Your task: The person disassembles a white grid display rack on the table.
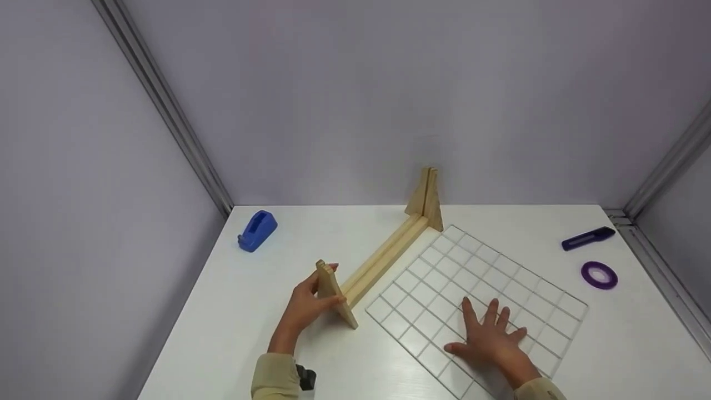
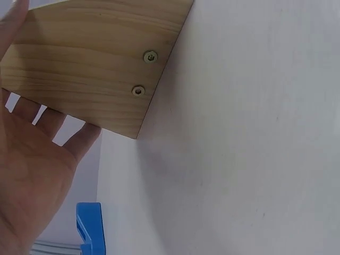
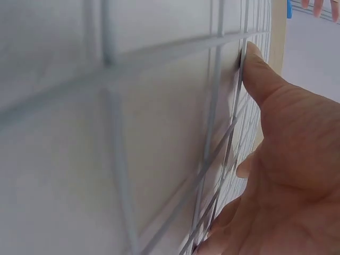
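1. Right now the left hand grips the near triangular end piece of the wooden stand: thumb on the side facing the grid, fingers curled over the top edge and outer face.
2. L wrist view: that end piece fills the top left, w/ two screws near its lower right edge; fingers lie behind the wood, palm toward the cam.
3. Stand lies diagonally on the white table; two long rails run from the near end piece to the far triangular end piece, which stands upright by the back wall.
4. Right hand lies flat on the white wire grid, fingers straight and spread, palm down, holding nothing.
5. R wrist view: thumb presses against a grid wire; other fingers mostly out of shot.
6. Grid lies flat on the table just right of the stand; its far left edge runs alongside the rails, very close; can't tell if they touch.
7. Blue tape dispenser sits at the far left of the table, well apart from the hands; also seen at the bottom of the L wrist view.
8. Far right: dark blue cutter-like tool, and just nearer, a purple tape roll lying flat.
9. Beige sleeves at both wrists.
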Motion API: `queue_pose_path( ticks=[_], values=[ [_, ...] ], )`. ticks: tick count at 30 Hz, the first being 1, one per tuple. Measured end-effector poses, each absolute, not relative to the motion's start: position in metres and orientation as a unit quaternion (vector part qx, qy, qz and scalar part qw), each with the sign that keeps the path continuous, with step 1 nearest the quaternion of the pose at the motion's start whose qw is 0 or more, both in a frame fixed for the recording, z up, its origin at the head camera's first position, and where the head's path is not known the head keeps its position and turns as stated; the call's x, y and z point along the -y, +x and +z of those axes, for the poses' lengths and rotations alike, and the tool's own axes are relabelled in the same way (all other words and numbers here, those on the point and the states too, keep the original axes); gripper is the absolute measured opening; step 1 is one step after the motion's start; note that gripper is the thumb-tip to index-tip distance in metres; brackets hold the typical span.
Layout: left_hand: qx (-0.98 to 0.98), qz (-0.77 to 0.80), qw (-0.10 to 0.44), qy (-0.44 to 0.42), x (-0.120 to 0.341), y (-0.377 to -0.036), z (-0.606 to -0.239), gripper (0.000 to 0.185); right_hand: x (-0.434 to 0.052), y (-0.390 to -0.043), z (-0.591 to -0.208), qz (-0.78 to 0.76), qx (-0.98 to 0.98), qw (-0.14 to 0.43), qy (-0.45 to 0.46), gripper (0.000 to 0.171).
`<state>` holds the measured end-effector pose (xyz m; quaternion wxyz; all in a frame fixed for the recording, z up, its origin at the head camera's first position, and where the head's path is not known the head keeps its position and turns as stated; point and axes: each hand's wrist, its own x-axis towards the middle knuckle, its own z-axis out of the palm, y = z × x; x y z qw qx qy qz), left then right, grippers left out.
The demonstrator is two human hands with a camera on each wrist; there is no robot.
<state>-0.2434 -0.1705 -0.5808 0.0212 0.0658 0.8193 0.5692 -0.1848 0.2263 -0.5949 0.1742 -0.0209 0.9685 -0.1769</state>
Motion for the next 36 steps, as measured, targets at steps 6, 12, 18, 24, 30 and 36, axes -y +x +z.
queue_pose_path(
  ticks=[6,12,18,24,30,36],
  values=[
    [-0.824,0.564,0.012,0.048,0.167,-0.238,-0.582,0.070,-0.233,-0.184,-0.598,-0.188,-0.966,0.175,-0.032,0.120],
    [-0.826,0.562,-0.002,0.038,0.164,-0.227,-0.583,0.071,-0.240,-0.187,-0.601,-0.191,-0.965,0.174,-0.044,0.121],
    [-0.825,0.564,-0.029,0.026,0.158,-0.216,-0.584,0.069,-0.245,-0.190,-0.603,-0.204,-0.962,0.171,-0.058,0.121],
    [-0.822,0.568,-0.044,0.012,0.152,-0.209,-0.584,0.067,-0.250,-0.191,-0.602,-0.221,-0.959,0.165,-0.072,0.120],
    [-0.821,0.569,-0.046,-0.012,0.148,-0.200,-0.583,0.067,-0.253,-0.193,-0.606,-0.226,-0.956,0.164,-0.088,0.120],
    [-0.827,0.559,-0.059,-0.029,0.140,-0.191,-0.585,0.073,-0.257,-0.195,-0.605,-0.229,-0.955,0.163,-0.097,0.119]
  ],
)
